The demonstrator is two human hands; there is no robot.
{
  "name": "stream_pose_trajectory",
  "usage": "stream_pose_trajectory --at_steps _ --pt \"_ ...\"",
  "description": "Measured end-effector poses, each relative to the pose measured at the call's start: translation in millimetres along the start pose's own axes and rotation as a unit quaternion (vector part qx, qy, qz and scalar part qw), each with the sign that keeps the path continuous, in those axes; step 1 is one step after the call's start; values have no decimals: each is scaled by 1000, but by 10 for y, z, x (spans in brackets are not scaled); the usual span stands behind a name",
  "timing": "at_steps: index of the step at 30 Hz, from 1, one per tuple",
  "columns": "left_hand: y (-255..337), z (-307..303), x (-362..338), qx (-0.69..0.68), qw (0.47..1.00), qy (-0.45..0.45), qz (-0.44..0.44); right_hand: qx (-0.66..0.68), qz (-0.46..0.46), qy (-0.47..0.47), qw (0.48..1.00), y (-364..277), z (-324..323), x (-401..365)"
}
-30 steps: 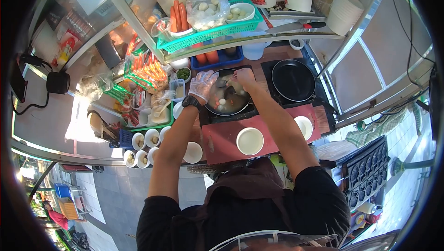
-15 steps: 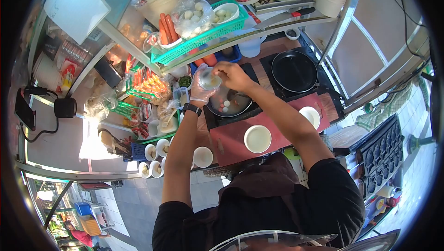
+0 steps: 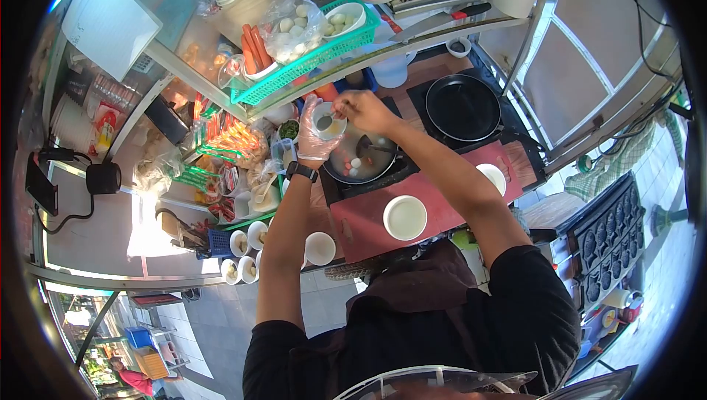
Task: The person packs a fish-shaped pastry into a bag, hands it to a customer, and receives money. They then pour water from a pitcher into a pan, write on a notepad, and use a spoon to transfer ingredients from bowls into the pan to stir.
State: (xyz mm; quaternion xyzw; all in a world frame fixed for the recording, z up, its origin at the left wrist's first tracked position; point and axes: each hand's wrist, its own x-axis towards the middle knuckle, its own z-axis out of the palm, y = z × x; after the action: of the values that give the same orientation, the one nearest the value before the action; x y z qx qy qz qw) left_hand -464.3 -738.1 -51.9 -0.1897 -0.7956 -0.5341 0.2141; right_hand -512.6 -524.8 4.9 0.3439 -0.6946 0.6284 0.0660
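Observation:
My left hand (image 3: 317,138), in a clear plastic glove, is wrapped round a small white bowl (image 3: 336,129), tilted over the near pan. My right hand (image 3: 362,110) is bare and closed in a pinch at the bowl's rim. It grips what looks like a small spoon (image 3: 325,121), whose dark end is inside the bowl; the handle is mostly hidden by the fingers. Below both hands a black frying pan (image 3: 392,160) holds cloudy liquid with several red and white balls (image 3: 356,163). A dark utensil (image 3: 364,144) rests in the liquid.
Another black frying pan (image 3: 462,109) sits on the right burner. A white bowl (image 3: 405,218) stands on the red board (image 3: 353,234), with smaller cups at left. Above are a green basket (image 3: 302,68) and a knife (image 3: 434,26) on the shelf. A chopped-greens tub (image 3: 289,130) is beside my left hand.
My left hand has tipped the small bowl, so its inside and a dark spoon-like end now show. My right hand has shifted slightly up at its rim. The whole view has moved a little.

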Motion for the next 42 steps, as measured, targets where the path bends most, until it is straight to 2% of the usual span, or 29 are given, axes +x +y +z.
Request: stream_pose_trajectory --at_steps 1,2,3,4,6,7,11,14,17,19,20,22,23,25,29,31,32,34,35,37,39,41,42 --pt "6 6 12 31 999 0 15 -1 -19 -49 999 -17 -6 -16" --pt "-13 21 -1 60 998 1 28 0 -19 -50 999 -34 -12 -22" --pt "-40 50 -2 3 1000 4 17 -42 -52 -12 998 -49 -22 -36" --pt "-61 56 -9 2 1000 6 16 -84 -86 27 992 -66 -30 -41" --pt "-4 37 15 16 999 -17 -31 -81 -102 13 991 -34 11 -98" --pt "31 30 1 104 994 -9 26 -79 -117 2 990 -15 22 -118" --pt "-7 94 16 53 998 14 32 -55 -75 47 995 -27 -9 -74" --pt "99 81 35 124 991 7 40 -100 -104 34 989 -25 -26 -88" --pt "166 78 78 172 984 0 52 -41 -52 -3 998 -55 -30 -65" --pt "174 79 64 173 984 -11 50 -80 -63 72 992 -92 -4 -75" --pt "191 90 79 173 984 -11 51 -81 -63 72 992 -51 -11 -81" --pt "225 91 114 180 981 -8 66 0 6 -27 1000 32 -19 -73" --pt "205 80 99 180 981 -8 65 1 6 -28 1000 33 -16 -60" --pt "165 76 73 180 983 -15 42 -52 -23 82 995 38 -28 -38" --pt "281 83 81 182 982 -35 33 -54 -23 40 997 52 -47 -78" --pt "380 87 142 312 940 -43 129 20 101 -15 995 139 -71 -35" --pt "341 85 133 313 940 -43 128 20 102 -15 994 242 -59 -39" --pt "164 82 55 522 823 -169 145 -112 163 116 973 533 -30 -88" --pt "105 96 -6 531 819 -171 136 -143 208 129 959 667 -43 -103" --pt "65 111 -73 539 813 -183 124 -186 229 124 947 1109 73 -229" --pt "74 126 -135 539 810 -209 98 -229 253 120 932 1184 98 -299" --pt "37 113 -134 535 815 -198 99 -5 362 124 924 1218 117 -303" --pt "5 99 -146 532 820 -188 99 -5 362 121 924 1220 100 -284"
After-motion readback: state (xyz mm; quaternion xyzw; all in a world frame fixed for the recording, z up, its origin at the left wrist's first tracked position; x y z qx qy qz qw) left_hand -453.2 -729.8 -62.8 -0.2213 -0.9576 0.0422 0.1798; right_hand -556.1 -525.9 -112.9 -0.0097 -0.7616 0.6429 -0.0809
